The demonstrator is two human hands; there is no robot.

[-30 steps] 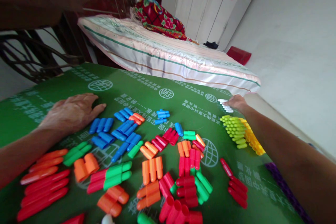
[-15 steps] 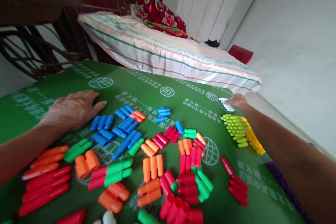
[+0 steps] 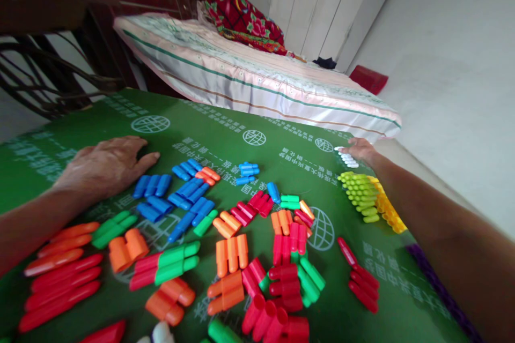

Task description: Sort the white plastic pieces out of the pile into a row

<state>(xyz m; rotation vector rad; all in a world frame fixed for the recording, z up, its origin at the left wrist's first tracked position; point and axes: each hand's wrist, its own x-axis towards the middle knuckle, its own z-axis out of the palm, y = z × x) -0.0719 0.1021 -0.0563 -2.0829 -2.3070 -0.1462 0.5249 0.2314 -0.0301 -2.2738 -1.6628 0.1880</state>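
Note:
On the green board (image 3: pixel 217 134) my left hand (image 3: pixel 102 166) lies palm down, thumb out to the side, holding nothing. Clusters of blue pen caps (image 3: pixel 152 186) lie just right of it. Far off at the right edge, my right hand (image 3: pixel 360 151) is closed at the top of a short row of white pen caps (image 3: pixel 349 161). Its fingertips appear to pinch the uppermost white one, though they are small and partly hidden. Yellow-green pen caps (image 3: pixel 358 195) lie in a packed row nearer me, beside yellow ones (image 3: pixel 390 209) partly behind my right forearm.
Red caps (image 3: pixel 62 292), orange caps (image 3: pixel 231 257), green caps (image 3: pixel 311 281) and a few white pieces (image 3: pixel 163 332) are spread across the near board. Purple caps (image 3: pixel 436 289) line the right edge. A bed (image 3: pixel 241 83) stands beyond; a dark chair (image 3: pixel 44 75) is at left.
My right hand has shifted slightly, its fingers now at the far end of the white row. My left hand stays flat. The whole view has moved a little.

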